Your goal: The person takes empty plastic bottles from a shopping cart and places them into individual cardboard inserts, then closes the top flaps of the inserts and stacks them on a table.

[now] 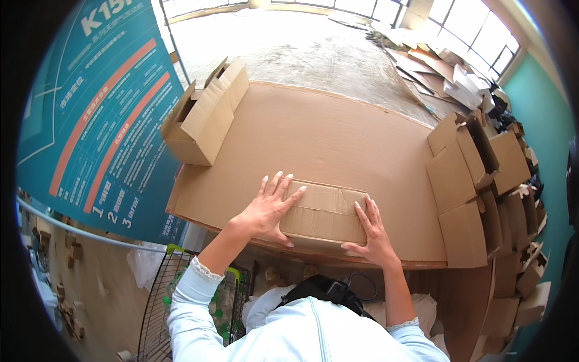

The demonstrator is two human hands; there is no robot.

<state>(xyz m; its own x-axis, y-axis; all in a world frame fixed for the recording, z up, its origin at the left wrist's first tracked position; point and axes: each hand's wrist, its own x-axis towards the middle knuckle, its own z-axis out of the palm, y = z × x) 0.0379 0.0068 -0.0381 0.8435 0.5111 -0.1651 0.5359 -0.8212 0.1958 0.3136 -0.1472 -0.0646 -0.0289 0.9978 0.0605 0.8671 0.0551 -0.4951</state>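
I see the cardboard box point(324, 212) at the near edge of the surface point(338, 139). I'd judge it light, stiff-edged but easily dented, best held by its ends. My left hand point(265, 211) and right hand point(375, 235) touch those ends, fingers spread apart, box between them.

Daylight is pouring through the multi-pane window point(470, 36), glaring white and bleaching the far concrete floor point(277, 48). Softer light is reaching the closed cardboard carton point(325, 211), which is showing sharply, while shadow is darkening the open cardboard cartons point(455, 175) inside. Fisheye distortion is bowing the teal banner point(108, 133); black vignetting is swallowing the corners.
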